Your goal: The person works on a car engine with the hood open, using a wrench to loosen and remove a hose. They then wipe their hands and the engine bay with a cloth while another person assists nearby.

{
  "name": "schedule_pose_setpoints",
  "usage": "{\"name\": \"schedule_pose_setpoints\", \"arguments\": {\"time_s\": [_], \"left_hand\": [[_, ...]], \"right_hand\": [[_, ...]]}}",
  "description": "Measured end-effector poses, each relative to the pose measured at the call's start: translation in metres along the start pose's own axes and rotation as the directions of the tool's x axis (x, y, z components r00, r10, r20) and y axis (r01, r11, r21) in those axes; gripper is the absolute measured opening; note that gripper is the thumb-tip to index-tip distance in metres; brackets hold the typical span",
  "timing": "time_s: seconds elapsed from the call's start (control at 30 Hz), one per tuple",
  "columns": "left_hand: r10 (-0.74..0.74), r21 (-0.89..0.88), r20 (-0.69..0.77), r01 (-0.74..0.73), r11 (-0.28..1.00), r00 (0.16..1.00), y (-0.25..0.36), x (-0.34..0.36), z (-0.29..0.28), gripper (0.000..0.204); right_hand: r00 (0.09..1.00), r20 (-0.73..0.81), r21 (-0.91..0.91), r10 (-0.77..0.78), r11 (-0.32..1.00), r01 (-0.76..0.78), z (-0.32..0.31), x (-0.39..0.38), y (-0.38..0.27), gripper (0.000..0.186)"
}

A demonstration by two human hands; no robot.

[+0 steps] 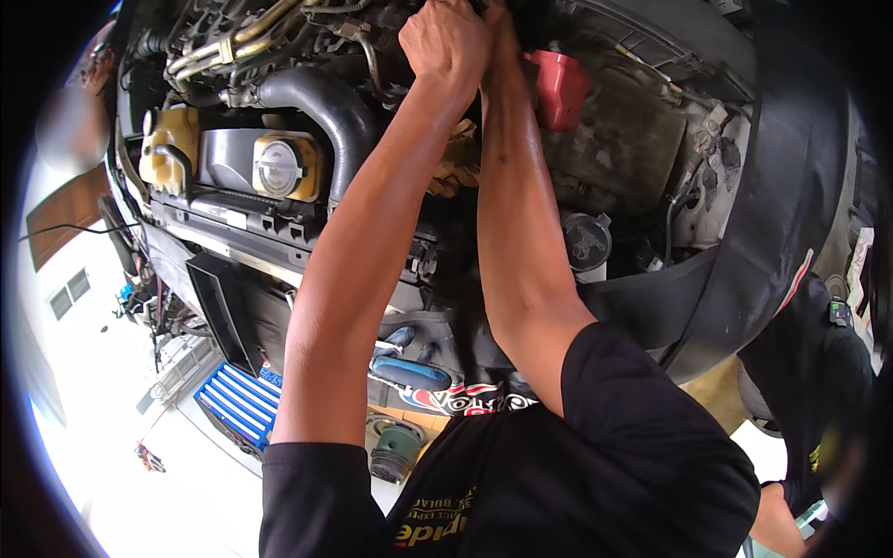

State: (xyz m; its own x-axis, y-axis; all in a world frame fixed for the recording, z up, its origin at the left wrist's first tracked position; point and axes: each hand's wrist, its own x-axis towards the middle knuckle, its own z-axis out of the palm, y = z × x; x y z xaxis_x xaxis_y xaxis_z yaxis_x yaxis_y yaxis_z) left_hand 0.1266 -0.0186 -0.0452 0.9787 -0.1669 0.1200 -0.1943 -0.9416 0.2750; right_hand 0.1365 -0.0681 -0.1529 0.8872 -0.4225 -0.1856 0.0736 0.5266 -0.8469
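"Where are you reaching?"

"Your left hand (443, 39) and right hand (498, 20) are meeting at twelve, by the engine (344, 33); I can't tell whether they're gripping anything. The red container (560, 90) is sitting at one."

Black short-sleeved shirt (586, 474) with yellow lettering (435, 532)

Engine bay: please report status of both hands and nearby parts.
Left hand at top edge; right hand beside it, mostly hidden. What they touch: hidden. Black hose leftward, red plastic part rightward.
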Motion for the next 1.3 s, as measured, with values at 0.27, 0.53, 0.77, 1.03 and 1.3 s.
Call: {"name": "schedule_pose_setpoints", "arguments": {"time_s": [0.27,0.53,0.77,1.03,1.3], "left_hand": [[-0.013,-0.073,0.100,0.020,0.997,0.995,-0.008,0.019,0.013,0.047],[-0.099,-0.048,0.037,0.101,0.994,0.994,0.009,-0.009,-0.007,0.052],[-0.039,-0.072,-0.022,0.037,0.997,0.999,-0.014,0.017,0.016,0.051],[0.037,-0.010,0.156,-0.036,0.999,0.987,0.000,0.015,-0.012,0.056],[-0.130,-0.063,0.081,0.135,0.989,0.988,0.010,-0.009,0.001,0.051]], "right_hand": [[1.000,-0.001,-0.066,0.002,0.998,-0.002,-0.017,0.003,0.003,0.040],[0.998,-0.018,-0.245,-0.060,0.968,0.054,-0.012,0.001,0.012,0.041],[0.999,-0.002,-0.337,-0.047,0.940,0.043,-0.014,0.004,0.015,0.041],[0.999,-0.008,-0.356,-0.044,0.934,0.039,-0.019,-0.002,0.020,0.042],[0.998,-0.019,-0.433,-0.058,0.901,0.044,-0.025,0.004,0.027,0.043]]}}
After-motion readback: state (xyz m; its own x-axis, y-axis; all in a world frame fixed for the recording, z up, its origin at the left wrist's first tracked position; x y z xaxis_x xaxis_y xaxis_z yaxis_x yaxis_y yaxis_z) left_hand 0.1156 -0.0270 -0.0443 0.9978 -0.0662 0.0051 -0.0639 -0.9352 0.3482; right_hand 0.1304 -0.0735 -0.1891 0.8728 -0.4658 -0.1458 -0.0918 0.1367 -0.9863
